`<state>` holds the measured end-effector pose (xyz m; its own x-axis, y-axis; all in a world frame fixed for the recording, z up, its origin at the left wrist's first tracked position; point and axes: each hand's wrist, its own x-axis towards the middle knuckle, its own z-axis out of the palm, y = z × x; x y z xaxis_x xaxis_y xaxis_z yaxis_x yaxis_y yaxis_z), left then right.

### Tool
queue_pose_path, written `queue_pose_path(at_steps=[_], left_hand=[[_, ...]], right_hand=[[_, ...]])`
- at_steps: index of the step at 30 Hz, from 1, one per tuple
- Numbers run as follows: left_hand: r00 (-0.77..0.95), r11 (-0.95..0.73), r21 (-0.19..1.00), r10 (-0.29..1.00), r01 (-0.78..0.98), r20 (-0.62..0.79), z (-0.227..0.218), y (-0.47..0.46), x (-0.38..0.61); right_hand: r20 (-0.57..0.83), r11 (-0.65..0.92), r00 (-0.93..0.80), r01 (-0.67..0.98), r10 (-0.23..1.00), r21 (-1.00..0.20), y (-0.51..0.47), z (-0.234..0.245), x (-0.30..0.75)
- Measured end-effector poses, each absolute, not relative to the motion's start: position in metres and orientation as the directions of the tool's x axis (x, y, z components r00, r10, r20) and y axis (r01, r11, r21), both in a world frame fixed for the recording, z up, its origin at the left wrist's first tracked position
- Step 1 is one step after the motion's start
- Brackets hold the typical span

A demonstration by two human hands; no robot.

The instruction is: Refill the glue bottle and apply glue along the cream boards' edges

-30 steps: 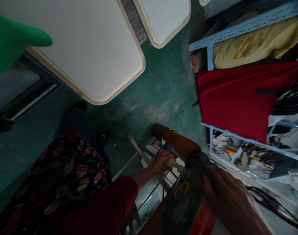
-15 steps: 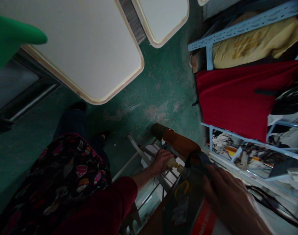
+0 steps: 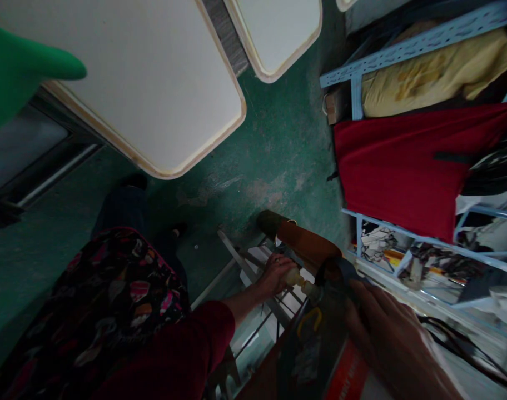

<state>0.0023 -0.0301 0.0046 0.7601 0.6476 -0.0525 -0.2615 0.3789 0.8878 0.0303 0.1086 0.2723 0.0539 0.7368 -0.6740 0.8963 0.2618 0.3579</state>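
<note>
From the red sleeve at the lower middle reaches my left hand (image 3: pixel 276 273), its fingers closed round a pale yellowish, translucent piece (image 3: pixel 294 277) shaped like a small knob or bottle. That piece meets the side of a dark, bulky object (image 3: pixel 309 333) with a red lettered label and a yellow curved mark. My right hand (image 3: pixel 387 328) comes in from the lower right, fingers curled over the dark object's edge; its thumb side is hidden. Just beyond both hands lies a brown-orange tube-like part (image 3: pixel 307 240) with a dark end. Poor light hides what kind of object this is.
White boards with pale wooden rims (image 3: pixel 153 94) stand at upper left, near a blurred green shape (image 3: pixel 24 66). Blue metal shelving (image 3: pixel 420 50) runs along the right, with a red cloth (image 3: pixel 399 166) and a yellowish bundle (image 3: pixel 428 75). A metal frame (image 3: pixel 240 261) stands beneath my hands.
The green shape at upper left reaches slightly farther right and lower. Both hands and the dark object stay practically where they were.
</note>
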Motion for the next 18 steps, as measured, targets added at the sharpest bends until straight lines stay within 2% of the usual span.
queue_pose_path(at_steps=[5, 10, 15, 18], left_hand=[[0.764, 0.39, 0.874, 0.645, -0.289, -0.034, 0.0051, -0.0247, -0.0021], [0.801, 0.398, 0.888, 0.595, -0.232, -0.058, 0.0057, -0.0241, -0.0025], [0.758, 0.384, 0.879, 0.65, -0.281, -0.042, 0.006, -0.0257, -0.0023], [0.773, 0.385, 0.886, 0.633, -0.259, -0.049, 0.0054, -0.0265, -0.0016]], right_hand=[[-0.668, 0.287, 0.028, 0.889, 0.744, 0.357, 0.1097, 0.2717, 0.0295], [-0.664, 0.275, 0.039, 0.891, 0.747, 0.361, 0.1092, 0.2728, 0.0293], [-0.68, 0.282, 0.046, 0.888, 0.731, 0.363, 0.1082, 0.2728, 0.0304], [-0.678, 0.332, 0.003, 0.87, 0.735, 0.364, 0.1072, 0.2717, 0.0312]])
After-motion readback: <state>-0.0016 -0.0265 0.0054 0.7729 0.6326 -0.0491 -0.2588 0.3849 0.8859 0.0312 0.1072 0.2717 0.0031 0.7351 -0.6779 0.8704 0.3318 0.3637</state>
